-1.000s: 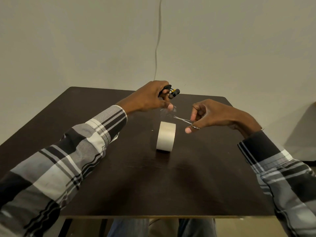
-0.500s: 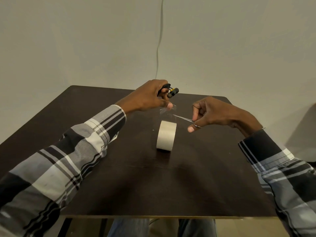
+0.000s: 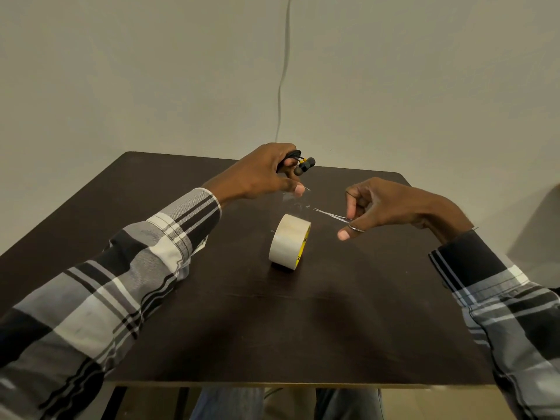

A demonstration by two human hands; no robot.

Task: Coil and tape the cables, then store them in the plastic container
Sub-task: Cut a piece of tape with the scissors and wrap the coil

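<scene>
Head view, items listed by size. Pale wall [image 3: 394, 86] behind, with one thin wire [image 3: 283, 71] running down it to the far edge of the worktop. Dark brown square worktop [image 3: 348, 313], its near edge light-coloured. Two plaid sleeves, left sleeve [image 3: 106, 292] and right sleeve [image 3: 509, 304], reach in from the lower corners.

Left hand [image 3: 260, 177] is raised above the far middle of the worktop. Its fingers are curled round a coiled black cable [image 3: 295, 156], whose two dark earbud ends with yellow accents stick out just beyond the fingers. The thumb and a finger of the same hand pinch one end of a clear tape strip [image 3: 295, 201].

Right hand [image 3: 388, 204] is to the right, apart from the left. Its grip is clamped on small metal scissors [image 3: 333, 215], thumb through one ring; the blades point left towards the clear strip. Whether the blades touch the strip cannot be told.

Tape roll [image 3: 289, 242] stands on edge on the worktop, below and between the two hands, touching neither.
</scene>
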